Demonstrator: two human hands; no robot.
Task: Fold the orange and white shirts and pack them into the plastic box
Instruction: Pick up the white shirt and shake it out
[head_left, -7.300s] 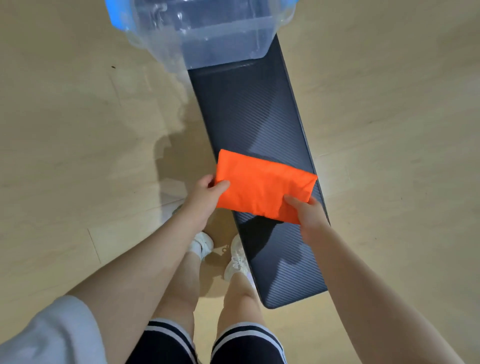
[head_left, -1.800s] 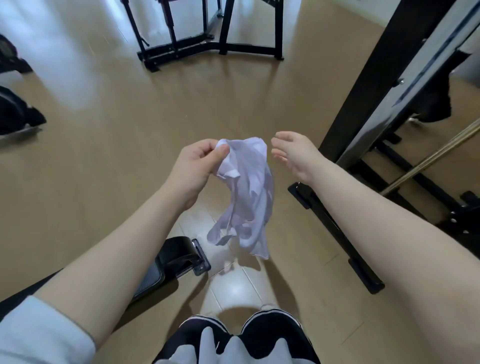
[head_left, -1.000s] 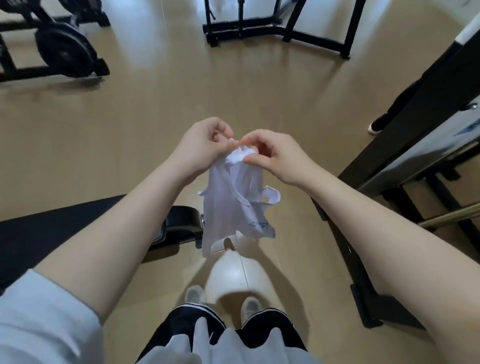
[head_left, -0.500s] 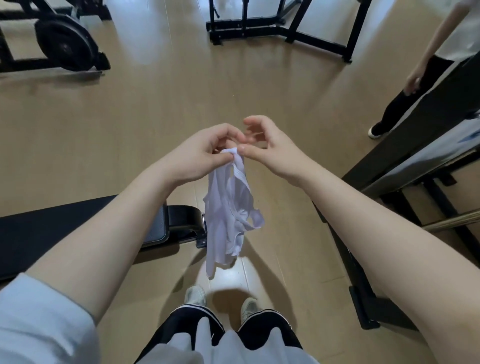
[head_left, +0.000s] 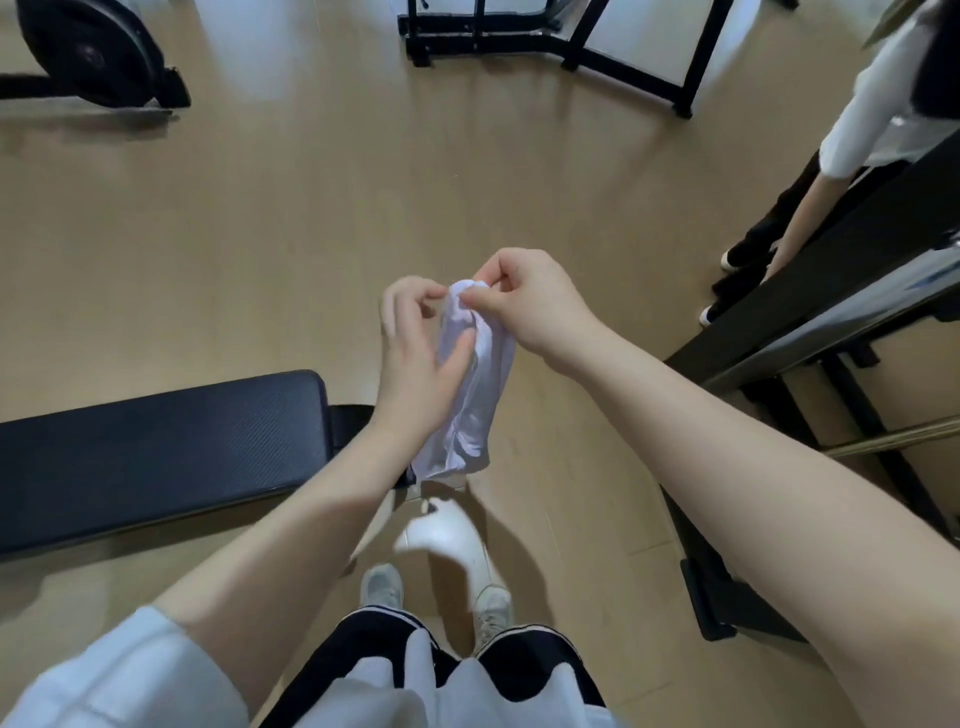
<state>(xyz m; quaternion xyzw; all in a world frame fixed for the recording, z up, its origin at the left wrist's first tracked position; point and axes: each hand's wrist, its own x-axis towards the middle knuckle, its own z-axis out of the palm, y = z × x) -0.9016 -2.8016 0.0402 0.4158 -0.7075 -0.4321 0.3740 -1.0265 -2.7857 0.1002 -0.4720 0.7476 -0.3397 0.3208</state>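
Together, hands (head_left: 467, 332) pinching white shirt (head_left: 470, 395)

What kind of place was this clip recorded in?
Most likely a gym or home workout room: a padded black bench, a machine with a black wheel and black metal frames stand on a wood-look floor.

You have one view only, from the camera on your head, looking steeply down and forward along your own arms so that your shorts (head_left: 524, 670) and shoes (head_left: 382, 584) fill the bottom edge. It sits close to your hands, which are raised near the middle of the frame. The wide lens bends the floor (head_left: 260, 234) and reaches the bench (head_left: 156, 447) at left and another person (head_left: 852, 135) at the upper right.
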